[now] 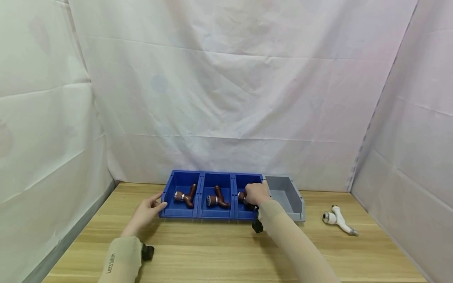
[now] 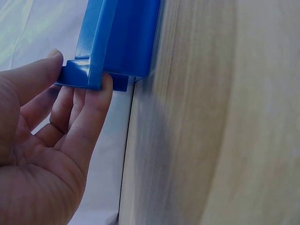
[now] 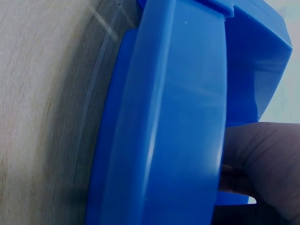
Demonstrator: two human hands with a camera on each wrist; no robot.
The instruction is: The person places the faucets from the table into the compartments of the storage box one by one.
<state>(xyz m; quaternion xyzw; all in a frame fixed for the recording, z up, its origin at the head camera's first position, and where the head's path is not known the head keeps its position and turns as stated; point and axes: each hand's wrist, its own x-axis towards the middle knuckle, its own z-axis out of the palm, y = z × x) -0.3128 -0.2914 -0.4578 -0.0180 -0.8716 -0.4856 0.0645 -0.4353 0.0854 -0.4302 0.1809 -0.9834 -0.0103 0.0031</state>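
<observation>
Three blue bins (image 1: 182, 212) and a grey bin stand joined in a row. My left hand (image 1: 148, 211) pinches the left end of the row; in the left wrist view the thumb and fingers grip the corner of a blue bin (image 2: 84, 75). A brown tap (image 1: 189, 196) lies in the first bin and another brown tap (image 1: 218, 197) in the second. My right hand (image 1: 258, 193) reaches into the third bin with curled fingers on a third brown tap (image 1: 242, 196), mostly hidden under it. The right wrist view shows the bin's front wall (image 3: 187, 112) covering the fingers.
The grey bin (image 1: 288, 192) at the right end holds nothing visible. A white tap (image 1: 339, 221) lies on the wooden table (image 1: 212, 251) right of the row. White cloth (image 1: 226, 98) hangs close behind the bins and at both sides.
</observation>
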